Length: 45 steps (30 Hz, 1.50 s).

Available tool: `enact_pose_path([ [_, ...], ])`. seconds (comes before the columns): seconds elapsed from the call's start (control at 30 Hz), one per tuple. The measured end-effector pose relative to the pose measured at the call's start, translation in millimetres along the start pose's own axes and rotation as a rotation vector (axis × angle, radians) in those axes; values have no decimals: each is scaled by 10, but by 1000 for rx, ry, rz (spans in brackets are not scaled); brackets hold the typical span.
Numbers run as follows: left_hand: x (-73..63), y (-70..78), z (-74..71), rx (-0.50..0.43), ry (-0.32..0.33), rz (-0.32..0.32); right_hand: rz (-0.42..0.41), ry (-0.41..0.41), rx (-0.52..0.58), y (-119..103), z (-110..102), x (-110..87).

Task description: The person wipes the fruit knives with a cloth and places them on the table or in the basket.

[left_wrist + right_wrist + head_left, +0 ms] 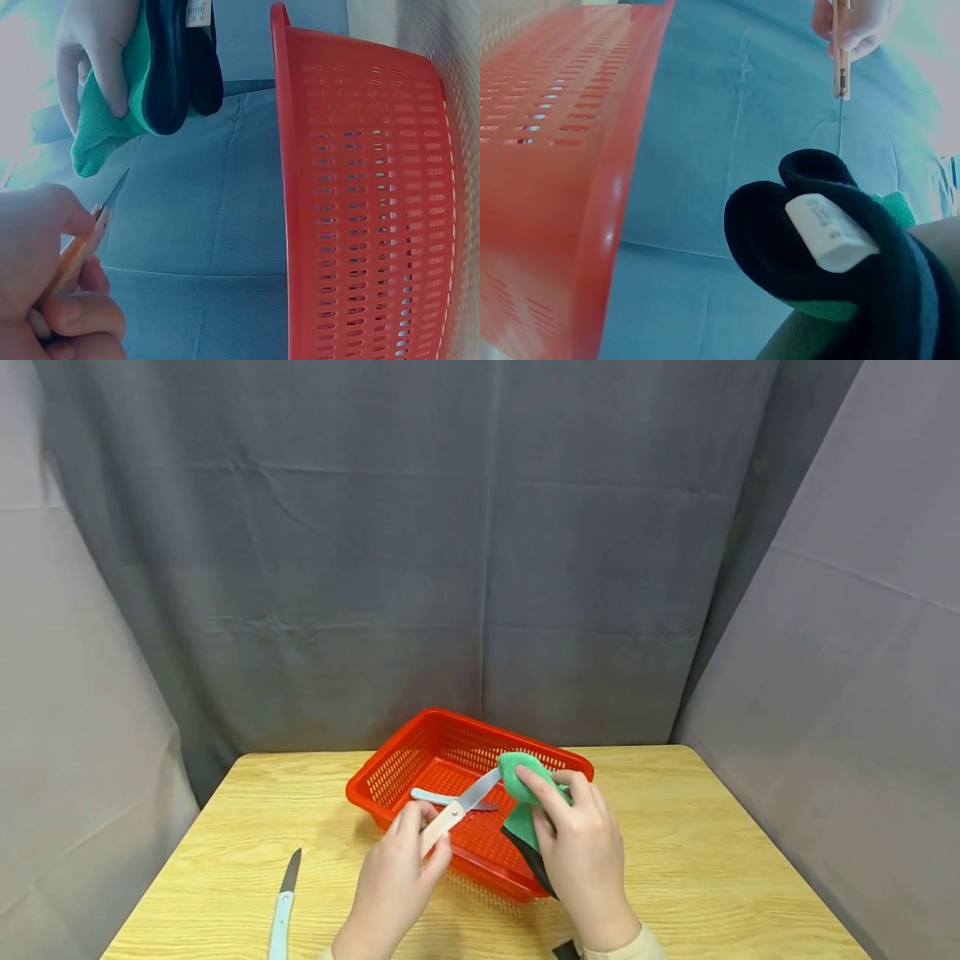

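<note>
In the head view my left hand (399, 875) grips the cream handle of a folding knife (444, 827), its blade slanting up and right over the basket. My right hand (581, 839) holds a green cloth (517, 777) with a dark side, pinched between thumb and fingers; the blade's tip meets the cloth's edge in this view. A white label (831, 231) shows on the dark side in the right wrist view. Under both hands stands a red plastic basket (375, 797). Inside it lies a knife with a pale blue handle (431, 796).
Another knife with a light blue handle (280, 922) lies on the wooden table (210, 860) at the left, blade pointing away. A small black item (566, 950) shows by the right wrist. Grey curtains (375, 568) hang behind the table and at both sides.
</note>
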<state>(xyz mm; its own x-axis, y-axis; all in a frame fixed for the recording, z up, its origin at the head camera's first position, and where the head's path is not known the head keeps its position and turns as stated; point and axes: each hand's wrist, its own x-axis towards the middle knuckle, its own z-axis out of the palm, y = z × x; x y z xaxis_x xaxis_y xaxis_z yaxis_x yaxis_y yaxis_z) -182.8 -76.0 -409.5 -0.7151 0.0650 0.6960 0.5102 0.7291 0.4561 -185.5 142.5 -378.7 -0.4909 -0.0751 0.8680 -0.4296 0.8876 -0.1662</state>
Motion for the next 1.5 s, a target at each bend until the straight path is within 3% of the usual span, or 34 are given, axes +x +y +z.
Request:
enact_pose_path([
  [0.17, -5, 10, 1, -8, -13, -6, -43, -2, 9, -37, -5, -13],
  [0.5, -12, 0, 30, -19, -1, 21, -148, -84, 57, -91, -9, -34],
  [0.83, -11, -14, 49, -20, 10, 54, -180, -89, 81, -139, 10, -44],
  [1.5, -15, -37, 49, 2, 35, 113, -127, -159, 63, -83, 90, -62],
])
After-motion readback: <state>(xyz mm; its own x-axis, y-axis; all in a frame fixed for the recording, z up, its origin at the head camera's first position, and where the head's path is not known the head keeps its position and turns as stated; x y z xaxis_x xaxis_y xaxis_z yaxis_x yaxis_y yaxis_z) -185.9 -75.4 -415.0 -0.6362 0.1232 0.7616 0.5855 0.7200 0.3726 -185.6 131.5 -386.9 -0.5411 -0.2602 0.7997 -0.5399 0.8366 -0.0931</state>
